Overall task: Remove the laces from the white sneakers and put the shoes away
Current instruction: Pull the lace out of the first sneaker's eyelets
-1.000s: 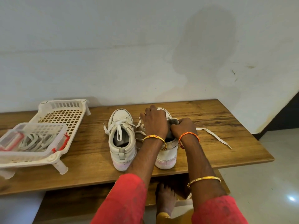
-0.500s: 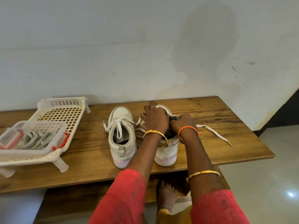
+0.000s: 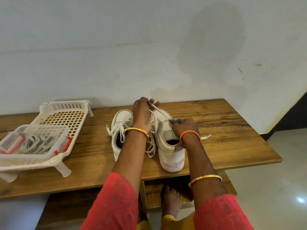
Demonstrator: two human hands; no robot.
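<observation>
The right sneaker (image 3: 167, 140) points toe-far, heel near me. My right hand (image 3: 184, 127) grips its tongue; my left hand (image 3: 142, 113) pinches the lace (image 3: 159, 111) pulled up beyond the toe.

I have one head-worn view, looking forward and down at the wooden table (image 3: 216, 130). The wall (image 3: 116, 47) fills twelve o'clock, close.

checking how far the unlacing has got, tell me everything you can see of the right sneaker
The right sneaker is white, leather-looking, with a pinkish scuffed sole edge at the heel. It stands upright on the wooden table, heel toward the camera, beside the other sneaker. Its grey tongue is gripped by the right hand. The left hand pinches its white lace, pulled up and taut above the toe; slack lace loops lie at its left side, and one end trails right.
</observation>
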